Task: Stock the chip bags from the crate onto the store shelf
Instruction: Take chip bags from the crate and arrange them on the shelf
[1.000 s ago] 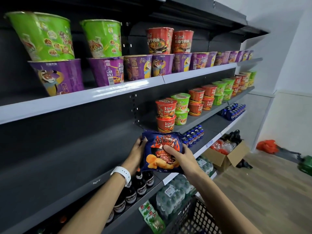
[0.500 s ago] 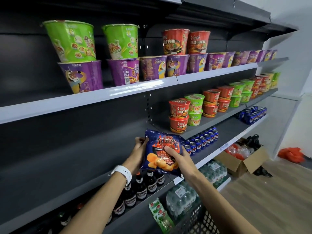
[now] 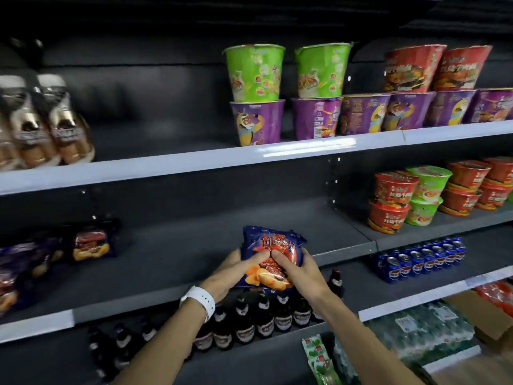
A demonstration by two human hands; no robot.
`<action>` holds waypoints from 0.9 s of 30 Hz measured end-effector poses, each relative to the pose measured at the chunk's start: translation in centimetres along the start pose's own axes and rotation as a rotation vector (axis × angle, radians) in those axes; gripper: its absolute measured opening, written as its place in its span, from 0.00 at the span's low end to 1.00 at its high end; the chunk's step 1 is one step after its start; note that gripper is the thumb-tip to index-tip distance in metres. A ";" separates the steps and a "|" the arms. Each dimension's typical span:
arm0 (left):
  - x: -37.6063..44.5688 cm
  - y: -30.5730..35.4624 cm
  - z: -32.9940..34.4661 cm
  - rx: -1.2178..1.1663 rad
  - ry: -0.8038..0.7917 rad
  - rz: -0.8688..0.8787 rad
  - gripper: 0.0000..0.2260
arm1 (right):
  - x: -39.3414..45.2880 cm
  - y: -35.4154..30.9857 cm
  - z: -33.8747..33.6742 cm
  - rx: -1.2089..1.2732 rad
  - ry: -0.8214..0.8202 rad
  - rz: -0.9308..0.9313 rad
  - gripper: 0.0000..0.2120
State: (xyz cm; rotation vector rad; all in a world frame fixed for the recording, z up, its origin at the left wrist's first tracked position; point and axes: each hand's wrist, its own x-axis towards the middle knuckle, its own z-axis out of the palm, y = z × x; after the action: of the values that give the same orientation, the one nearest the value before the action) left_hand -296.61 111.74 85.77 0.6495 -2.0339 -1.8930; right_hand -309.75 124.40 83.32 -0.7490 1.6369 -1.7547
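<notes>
Both hands, left hand [image 3: 226, 273] and right hand [image 3: 298, 272], have fingers curled around one crinkly blue-and-orange foil chip bag [image 3: 270, 257], held upright over the dark grey metal shelf [image 3: 172, 262]. I judge placing is underway; next, lower it beyond my fingertips and release.

The chip bag [image 3: 270, 257] at lower centre of the frame is glossy, crinkled plastic film. The shelf [image 3: 177, 262] it hangs over is matt dark painted metal, its upper neighbour edged with a smooth pale strip [image 3: 194, 162] that catches the light. The noodle cups [image 3: 255, 73] at upper centre have shiny printed wrap. The bottles [image 3: 244, 323] at the bottom look like dark glossy glass with paper labels. The watch band [image 3: 198, 298] on the left wrist is smooth white, rubbery-looking. The cans [image 3: 419, 259] at right are shiny metal.
</notes>
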 end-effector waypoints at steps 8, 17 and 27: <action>-6.7 -3.5 -13.0 0.102 0.241 0.045 0.24 | 1.3 2.1 13.7 -0.068 -0.230 -0.032 0.28; -13.8 -7.1 -28.5 0.117 0.341 -0.024 0.26 | 1.0 4.7 31.1 -0.093 -0.305 -0.003 0.28; -15.6 -9.6 -39.9 0.137 0.385 -0.013 0.24 | 2.9 6.3 43.5 -0.127 -0.277 0.009 0.31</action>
State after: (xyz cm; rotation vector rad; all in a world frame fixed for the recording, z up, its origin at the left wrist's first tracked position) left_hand -262.15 84.91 81.52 0.9790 -1.9174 -1.5005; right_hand -278.24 93.76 80.20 -0.9945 1.5681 -1.4751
